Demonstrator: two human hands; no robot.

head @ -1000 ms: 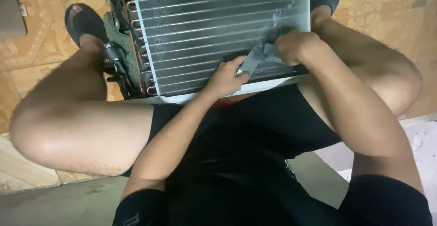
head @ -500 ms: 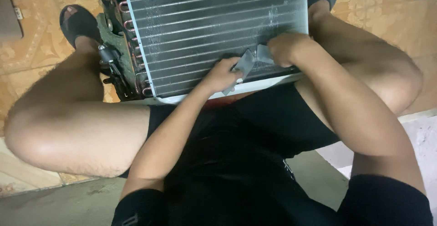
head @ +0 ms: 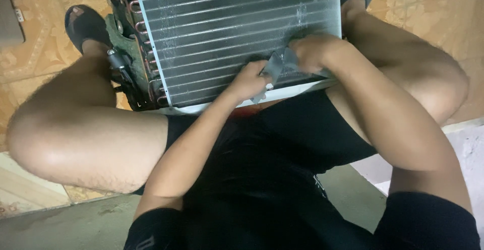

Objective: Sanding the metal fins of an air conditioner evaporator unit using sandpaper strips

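Hands have slid a little to the left along the finned coil [head: 237, 33] since a moment ago — so the work seems to be moving along its near edge. The left hand [head: 250, 81] and the right hand [head: 312, 52] are close together, both pinching a small grey strip [head: 276, 66] against the fins. The coil rests between the knees, leaning on the lap. Copper pipe bends [head: 143, 53] crowd its left edge — more bare fins lie above.

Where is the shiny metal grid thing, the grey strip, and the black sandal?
finned coil [head: 222, 33], head view, middle of fins.
grey strip [head: 275, 66], head view, flat part between the hands.
black sandal [head: 83, 23], head view, its strap.
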